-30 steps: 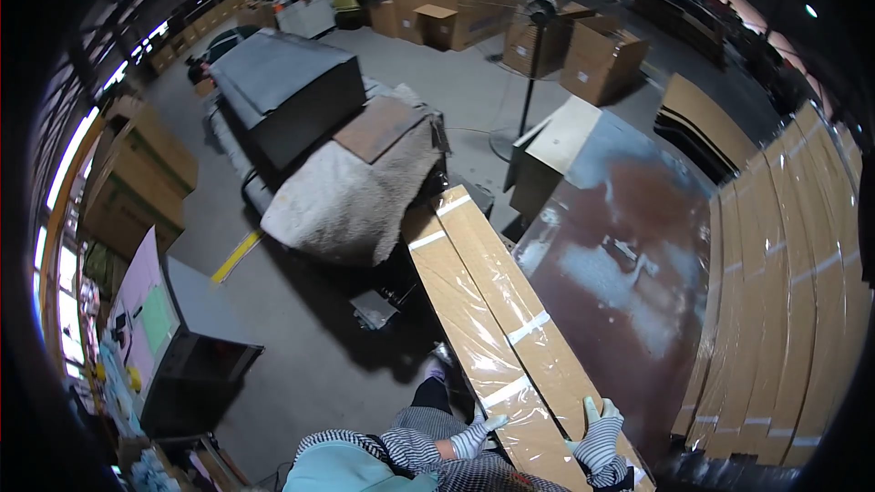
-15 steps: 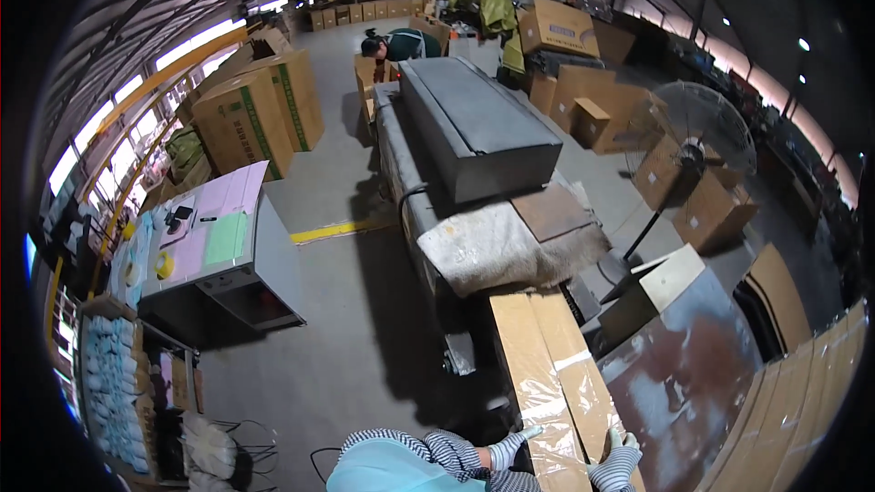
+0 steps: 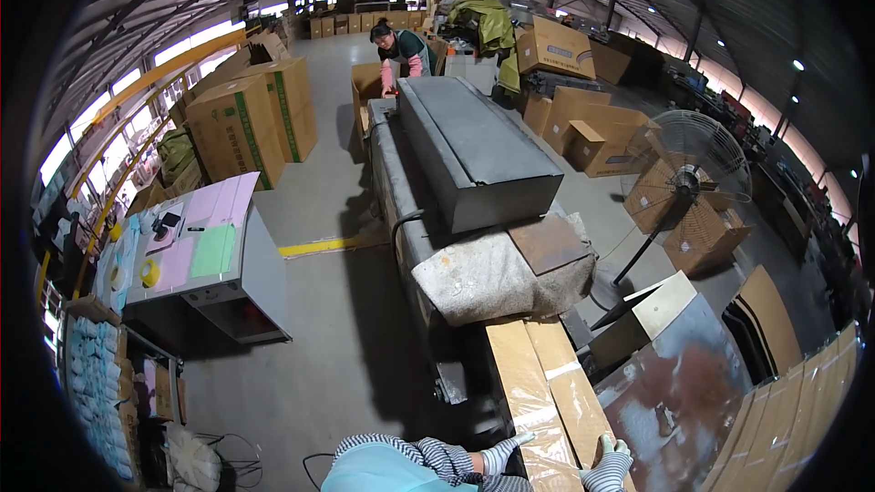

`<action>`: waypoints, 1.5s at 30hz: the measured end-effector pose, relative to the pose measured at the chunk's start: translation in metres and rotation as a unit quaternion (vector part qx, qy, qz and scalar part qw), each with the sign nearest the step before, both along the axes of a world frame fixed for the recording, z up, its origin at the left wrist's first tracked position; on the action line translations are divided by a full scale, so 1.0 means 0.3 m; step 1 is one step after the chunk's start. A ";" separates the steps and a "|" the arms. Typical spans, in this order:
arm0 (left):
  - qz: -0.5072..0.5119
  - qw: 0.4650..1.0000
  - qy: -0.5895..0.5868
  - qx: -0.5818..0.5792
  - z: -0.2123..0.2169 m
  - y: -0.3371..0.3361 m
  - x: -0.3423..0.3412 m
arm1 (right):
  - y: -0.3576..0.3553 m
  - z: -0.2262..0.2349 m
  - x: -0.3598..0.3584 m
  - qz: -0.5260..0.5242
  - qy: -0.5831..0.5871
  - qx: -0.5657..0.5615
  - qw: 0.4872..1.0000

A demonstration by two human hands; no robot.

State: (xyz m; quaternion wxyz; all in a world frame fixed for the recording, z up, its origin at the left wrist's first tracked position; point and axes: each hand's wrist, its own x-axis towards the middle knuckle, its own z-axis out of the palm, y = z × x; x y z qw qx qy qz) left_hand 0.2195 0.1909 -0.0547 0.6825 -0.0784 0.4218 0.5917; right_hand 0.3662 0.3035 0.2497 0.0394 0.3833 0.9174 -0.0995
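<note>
A long, flat cardboard package (image 3: pixel 538 398), wrapped in shiny clear plastic and with a seam down its length, runs from my body to the mouth of a grey machine. Its far end goes under a stained pale cloth (image 3: pixel 474 275) draped there. My left hand (image 3: pixel 499 458), in a pale striped glove, grips the package's left edge; the thumb lies on top and the other fingers are hidden. On the opposite edge my right hand (image 3: pixel 609 467), gloved alike, is closed with its fingers bent over the cardboard.
The grey machine housing (image 3: pixel 478 141) stretches ahead; a co-worker (image 3: pixel 401 50) stands at its far end. To the right are a worn metal sheet (image 3: pixel 679 401), stacked cardboard packages (image 3: pixel 784 419) and a caged fan (image 3: pixel 685 180). A grey table (image 3: pixel 196 287) stands left.
The package has slid slightly forward under the cloth, both hands staying on its edges. The co-worker has straightened from a bend. The whole view has shifted a little.
</note>
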 end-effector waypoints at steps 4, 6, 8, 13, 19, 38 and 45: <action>0.035 0.993 0.021 0.113 -0.028 -0.040 -0.060 | 0.020 -0.025 -0.075 0.004 -0.048 -0.031 0.998; 0.020 0.997 0.027 0.075 0.010 -0.054 -0.105 | 0.031 -0.037 -0.116 0.013 -0.037 -0.032 0.999; 0.039 0.994 -0.040 -0.093 0.112 -0.018 -0.153 | 0.138 -0.276 -0.091 -0.041 0.013 -0.010 0.999; 0.177 0.979 -0.099 0.039 0.128 0.034 -0.292 | 0.213 -0.291 -0.258 0.036 0.075 0.017 0.996; 0.171 0.983 -0.017 0.064 0.562 0.139 -0.489 | 0.408 -0.304 -0.452 0.098 0.196 0.012 0.976; -0.380 0.878 -0.250 0.149 0.375 0.695 0.766 | -0.014 1.117 1.914 -0.360 0.245 0.675 0.596; -0.436 0.839 -0.079 0.317 1.077 0.909 1.555 | 0.000 1.259 2.418 -0.555 0.136 0.255 0.780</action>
